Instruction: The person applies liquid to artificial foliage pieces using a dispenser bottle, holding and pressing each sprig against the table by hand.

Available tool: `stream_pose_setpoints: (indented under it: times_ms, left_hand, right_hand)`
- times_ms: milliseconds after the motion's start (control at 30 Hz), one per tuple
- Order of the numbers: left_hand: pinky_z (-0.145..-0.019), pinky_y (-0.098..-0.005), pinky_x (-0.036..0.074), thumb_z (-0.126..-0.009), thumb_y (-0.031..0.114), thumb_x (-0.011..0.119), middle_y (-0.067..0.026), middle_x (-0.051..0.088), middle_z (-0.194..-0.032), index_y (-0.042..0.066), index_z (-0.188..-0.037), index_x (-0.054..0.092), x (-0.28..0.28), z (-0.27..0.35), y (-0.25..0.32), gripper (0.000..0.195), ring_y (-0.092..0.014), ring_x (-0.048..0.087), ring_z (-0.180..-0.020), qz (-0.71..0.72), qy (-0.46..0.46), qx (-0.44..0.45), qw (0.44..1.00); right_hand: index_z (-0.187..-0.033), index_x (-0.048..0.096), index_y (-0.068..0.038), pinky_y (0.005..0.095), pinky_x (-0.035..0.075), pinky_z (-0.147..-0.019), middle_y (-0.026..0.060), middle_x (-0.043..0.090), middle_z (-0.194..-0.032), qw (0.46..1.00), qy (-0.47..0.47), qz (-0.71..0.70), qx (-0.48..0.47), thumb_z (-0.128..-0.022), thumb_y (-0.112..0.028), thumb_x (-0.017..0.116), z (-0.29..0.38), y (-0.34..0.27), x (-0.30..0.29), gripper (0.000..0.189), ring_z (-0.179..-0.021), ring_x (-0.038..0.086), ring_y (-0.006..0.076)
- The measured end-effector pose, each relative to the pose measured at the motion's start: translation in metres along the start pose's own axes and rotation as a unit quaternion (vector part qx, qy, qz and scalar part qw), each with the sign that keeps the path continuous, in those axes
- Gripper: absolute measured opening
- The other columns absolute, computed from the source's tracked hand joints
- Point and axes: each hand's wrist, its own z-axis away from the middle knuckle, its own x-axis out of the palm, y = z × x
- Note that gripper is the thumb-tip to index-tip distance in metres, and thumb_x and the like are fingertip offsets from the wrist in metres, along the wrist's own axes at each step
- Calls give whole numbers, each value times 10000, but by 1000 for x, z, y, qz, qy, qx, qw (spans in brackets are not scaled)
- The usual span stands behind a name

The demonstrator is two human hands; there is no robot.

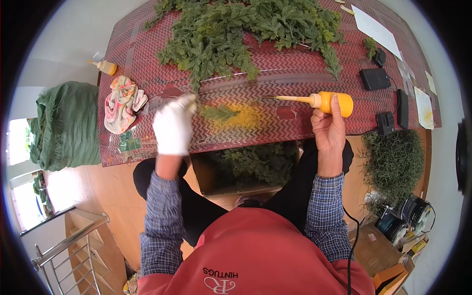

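Note:
My left hand (pixel 173 127), in a white glove and blurred, is raised over the near left part of the table; its fingertips meet at the base of a small green artificial fir sprig (pixel 218 112). The sprig extends right over a patch of yellow specks (pixel 245 120) on the red zigzag-patterned cover. My bare right hand (pixel 329 125) grips a yellow squeeze bottle (pixel 337 104), its long nozzle pointing left above the cover. A big heap of green fir sprigs (pixel 217 44) lies farther back on the table.
A stained cloth (pixel 123 105) and a second squeeze bottle (pixel 107 68) lie at left. Black devices (pixel 374 79) and white papers (pixel 376 31) are at right. Below the table edge, a box (pixel 254 192) of greenery stands between the knees. A black cable (pixel 354 236) runs beside the right arm.

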Motion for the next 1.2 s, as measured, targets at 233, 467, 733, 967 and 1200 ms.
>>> stream_pose_setpoints:
  times_ms: [233,467,733,967,1200]
  left_hand:
    - [-911,-373,467,-854,171,667,-87,654,-1235,137,-1205,659,59,48,4,353,-258,627,-1053,-23,182,195,964]
    - [-929,-389,429,-809,192,663,-69,643,-1144,135,-1179,647,80,34,2,375,-255,585,-1060,-61,158,260,951]
    - [-903,-384,426,-783,181,616,-41,629,-980,143,-1090,660,89,43,5,312,-238,560,-916,-68,145,289,944]
    - [-877,-374,433,-794,178,608,-43,611,-993,136,-1113,651,101,60,9,325,-234,552,-896,-91,175,261,945]
    - [-873,-386,434,-799,158,593,-58,593,-1064,119,-1172,612,102,76,13,375,-251,554,-940,-50,151,243,957]
  right_hand:
    - [-1127,557,3,176,482,-507,119,641,-929,999,-28,16,15,-962,-191,651,-1,0,-5,272,-580,539,96]
    - [-1113,570,2,180,479,-504,113,645,-913,999,-28,30,14,-962,-194,651,-5,0,-4,260,-578,537,95]
    - [-1116,579,9,237,535,-608,105,650,-910,997,-63,32,21,-984,-219,616,9,13,21,266,-623,557,101]
    - [-1167,582,-1,399,555,-921,96,672,-958,994,-109,13,5,-1000,-210,582,48,103,44,267,-703,600,116]
    - [-1198,570,-9,329,519,-845,109,642,-1114,986,-132,76,-68,-980,-153,606,54,133,18,263,-813,593,168]
